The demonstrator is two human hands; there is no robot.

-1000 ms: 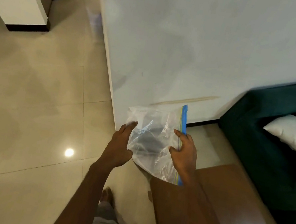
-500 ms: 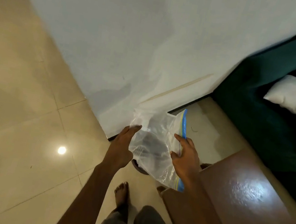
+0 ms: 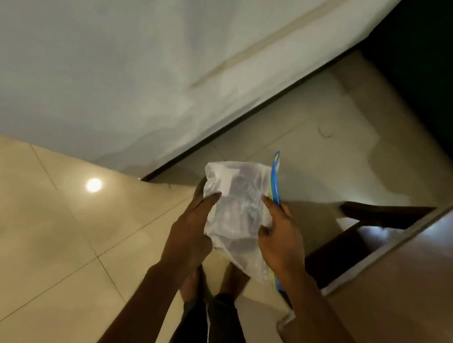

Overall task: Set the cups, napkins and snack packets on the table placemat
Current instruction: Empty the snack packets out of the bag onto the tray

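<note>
Both hands hold a clear zip bag [image 3: 234, 217] in the middle of the frame, above the tiled floor [image 3: 32, 229]. The left hand [image 3: 190, 233] has its fingers [image 3: 209, 199] curled round the bag's left edge; the right hand [image 3: 279, 239] pinches the side with the blue zip strip. Something dark shows through the plastic, too blurred to name — perhaps the snack packets or cups, as a guess.

Compared with a second ago, the view has swung down and to the right: the wooden surface [image 3: 408, 289] at the lower right now looms larger and nearer, and the person's feet show below the bag. The grip has not changed. That suggests the bag is being carried to the surface; no placemat is in view, so nothing looks set out yet.
</note>
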